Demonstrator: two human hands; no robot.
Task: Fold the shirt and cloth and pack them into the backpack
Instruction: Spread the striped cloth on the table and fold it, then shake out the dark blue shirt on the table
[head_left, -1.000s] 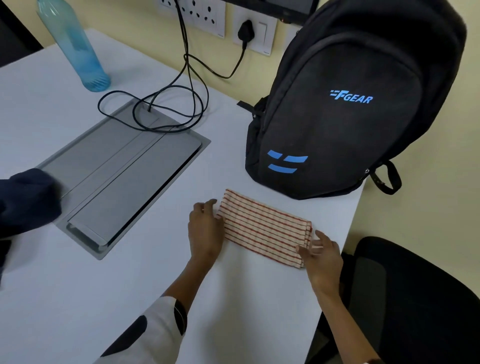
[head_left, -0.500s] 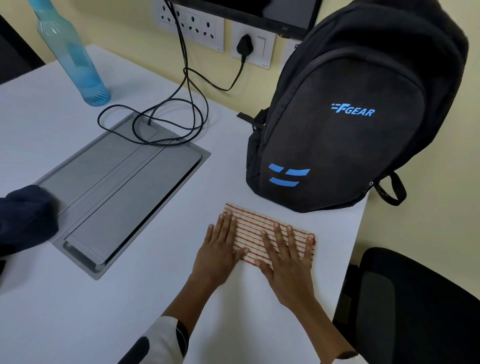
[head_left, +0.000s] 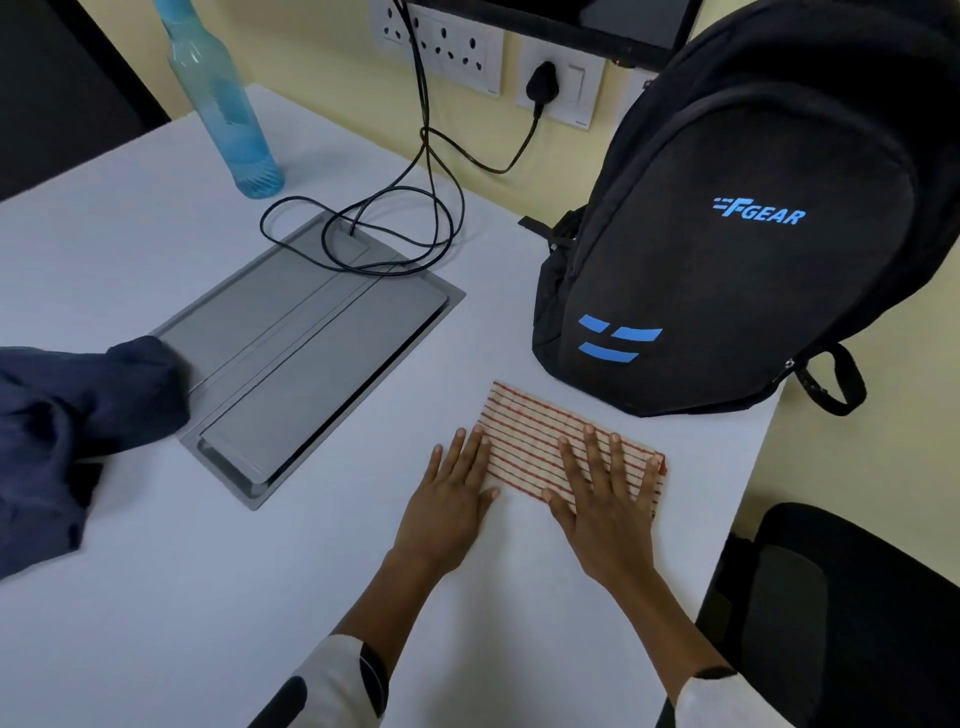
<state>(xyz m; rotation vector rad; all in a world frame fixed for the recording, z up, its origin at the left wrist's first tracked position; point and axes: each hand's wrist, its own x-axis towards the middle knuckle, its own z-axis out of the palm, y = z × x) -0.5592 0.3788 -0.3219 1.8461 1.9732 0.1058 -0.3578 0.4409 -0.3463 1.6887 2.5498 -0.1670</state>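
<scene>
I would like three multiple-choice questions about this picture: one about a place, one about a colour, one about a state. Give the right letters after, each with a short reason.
1. Where does the striped cloth lie?
A. inside the backpack
B. on the table in front of the backpack
C. on the chair

2. What colour is the bottle?
A. blue
B. red
C. green

3. How are the hands?
A. both gripping the bottle
B. both flat on the cloth
C. both in the air

Key: 1 B, the cloth rests on the white table. 2 A, it is clear blue. 3 B, the left hand and right hand press with straight fingers.
</scene>
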